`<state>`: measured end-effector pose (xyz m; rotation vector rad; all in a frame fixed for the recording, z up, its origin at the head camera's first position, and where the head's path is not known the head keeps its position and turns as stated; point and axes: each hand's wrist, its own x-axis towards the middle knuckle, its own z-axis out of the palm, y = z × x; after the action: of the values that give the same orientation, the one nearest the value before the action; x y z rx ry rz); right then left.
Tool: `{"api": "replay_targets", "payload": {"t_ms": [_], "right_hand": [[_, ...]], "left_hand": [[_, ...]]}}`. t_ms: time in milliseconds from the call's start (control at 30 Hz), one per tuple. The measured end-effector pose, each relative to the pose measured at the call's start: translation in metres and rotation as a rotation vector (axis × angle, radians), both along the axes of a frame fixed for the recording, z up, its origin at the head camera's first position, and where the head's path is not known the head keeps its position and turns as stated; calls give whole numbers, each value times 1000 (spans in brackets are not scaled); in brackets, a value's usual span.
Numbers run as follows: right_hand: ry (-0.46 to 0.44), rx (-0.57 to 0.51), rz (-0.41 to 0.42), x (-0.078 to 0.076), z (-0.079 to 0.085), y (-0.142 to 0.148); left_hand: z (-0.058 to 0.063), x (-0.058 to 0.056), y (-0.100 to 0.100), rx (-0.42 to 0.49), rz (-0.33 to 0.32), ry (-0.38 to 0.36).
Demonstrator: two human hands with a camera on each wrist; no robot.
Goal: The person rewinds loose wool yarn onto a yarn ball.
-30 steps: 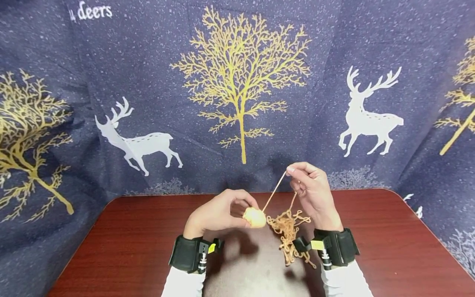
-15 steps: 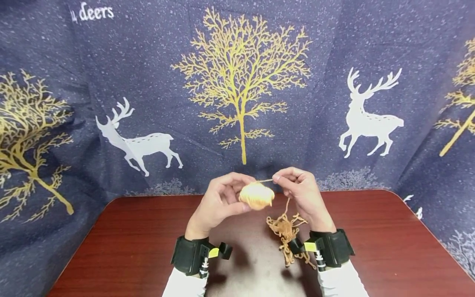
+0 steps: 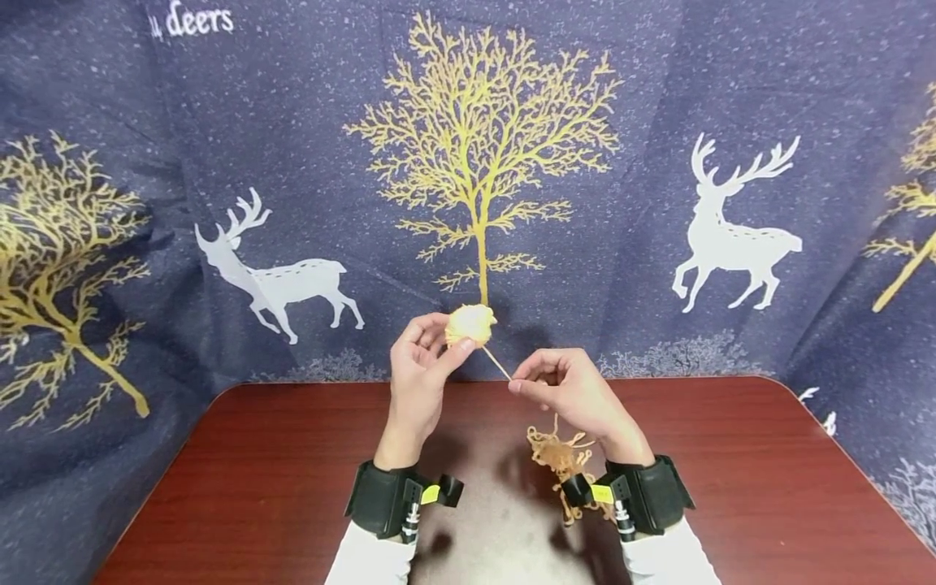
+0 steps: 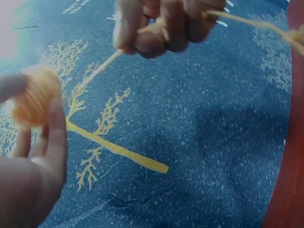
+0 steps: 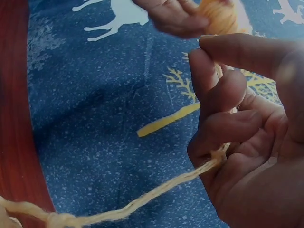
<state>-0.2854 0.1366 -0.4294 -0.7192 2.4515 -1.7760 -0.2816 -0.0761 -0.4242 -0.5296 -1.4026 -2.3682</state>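
Left hand (image 3: 419, 370): fingers gripping yarn ball (image 3: 470, 324)
Right hand (image 3: 566, 390): fingers pinching strand (image 3: 497, 363), ball's five-o'clock
Yarn tangle (image 3: 557, 455): inside twelve-o'clock edge of counter (image 3: 278, 471)

Yarn ball (image 3: 470, 323): pale yellow in your head view, orange in your wrist views
Strand (image 3: 497, 363): cream
Loose yarn (image 3: 557, 457), your 5 o'clock: tan
Table (image 3: 278, 463): reddish brown
Backdrop (image 3: 585, 292): dark blue, white-speckled; gold tree (image 3: 482, 252) at your 12, white deer (image 3: 300, 284) at 9 and 3
Your wrist straps (image 3: 379, 502): black
Your sleeves (image 3: 371, 559): white

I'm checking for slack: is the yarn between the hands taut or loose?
Taut: the yarn runs straight from the ball to the right hand.
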Motion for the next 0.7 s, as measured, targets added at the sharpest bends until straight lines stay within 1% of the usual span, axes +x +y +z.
{"api": "replay_targets", "payload": {"t_ms": [167,267,367,467,567,633,700], "right_hand": [[26,7,7,4,2,1],[45,8,14,5,4,1],[56,3,20,6,6,2],[64,-6,24,7,8,2],[71,-15,29,7,9,3],[78,-16,29,7,9,4],[84,-20,24,7,10,6]], "left_hand": [[-2,-3,1,-147,104,-32],[-5,-4,0,-251,153,-31],[-9,-6,1,-345,199,-12],[-15,-8,2,-493,293,25],[-22,-11,3,-677,399,70],[-26,-11,3,-782,435,90],[-28,-11,2,-872,439,110]]}}
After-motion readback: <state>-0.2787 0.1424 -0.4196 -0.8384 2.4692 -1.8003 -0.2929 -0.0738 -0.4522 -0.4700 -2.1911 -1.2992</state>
